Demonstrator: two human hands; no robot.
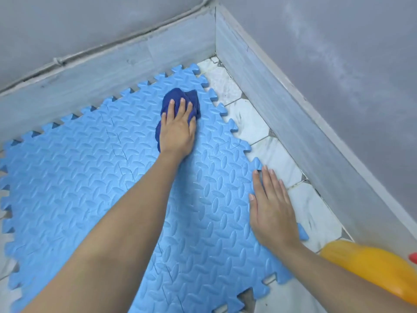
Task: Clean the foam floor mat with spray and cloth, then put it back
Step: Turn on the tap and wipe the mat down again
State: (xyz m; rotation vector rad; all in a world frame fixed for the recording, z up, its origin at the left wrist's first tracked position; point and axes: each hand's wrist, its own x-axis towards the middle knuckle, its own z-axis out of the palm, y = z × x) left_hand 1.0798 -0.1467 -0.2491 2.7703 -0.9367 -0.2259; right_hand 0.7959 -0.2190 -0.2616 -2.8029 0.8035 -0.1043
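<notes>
Head view. The light blue foam floor mat (pixel 94 168), with interlocking toothed edges, lies flat on the white tiled floor (pixel 250 123) in a room corner, its far edge close to the grey skirting (pixel 94 86).

Left hand (pixel 177 129): arm extended forward across the mat, palm down, fingers straight and slightly spread, pressing on the dark blue cloth (pixel 180 96). The cloth is bunched and lies on the mat near its far corner.

Right hand (pixel 270 206): palm down, fingers straight and together, resting flat on the mat's right edge, fingertips reaching the floor tile beside it. It holds nothing.

A yellow spray bottle (pixel 370 265) with a red part stands at the lower right, beside the right forearm, partly out of frame.
</notes>
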